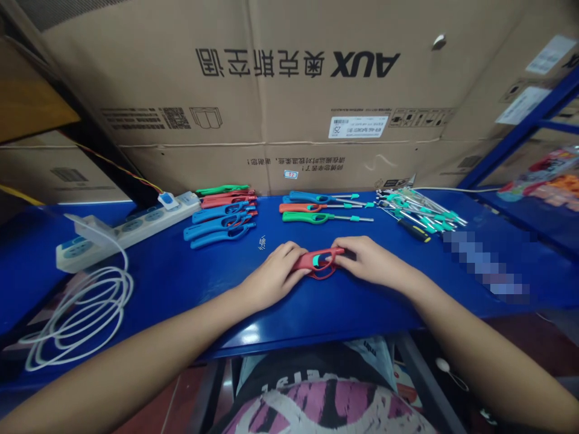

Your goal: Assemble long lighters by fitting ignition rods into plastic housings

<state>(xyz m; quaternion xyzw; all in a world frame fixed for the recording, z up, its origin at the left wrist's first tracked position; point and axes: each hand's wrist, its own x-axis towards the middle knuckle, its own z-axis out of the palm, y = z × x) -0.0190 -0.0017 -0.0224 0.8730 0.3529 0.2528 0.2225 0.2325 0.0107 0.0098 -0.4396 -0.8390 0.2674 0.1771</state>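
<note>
Between my two hands is a red lighter handle (pixel 312 260) with a teal piece at its trigger opening; no metal tube shows on it. My left hand (pixel 277 272) is closed around its rear end. At the front end, the fingers of my right hand (pixel 362 259) pinch the handle near its loop. Just beyond my hands lie a blue lighter (pixel 305 197), an orange lighter (pixel 298 208) and a green lighter (pixel 301 216), all with metal tubes and teal bits. Several blue lighter handles (pixel 212 232) and red handles (pixel 224 199) are piled at the back left.
A heap of metal tubes with teal parts (pixel 416 205) lies at the back right, beside a black-and-yellow screwdriver (pixel 414 230). Small pale pins (pixel 262 242) lie left of centre. A power strip (pixel 131 226) and a coiled white cable (pixel 85 307) occupy the left. Cardboard (pixel 289 120) walls the back.
</note>
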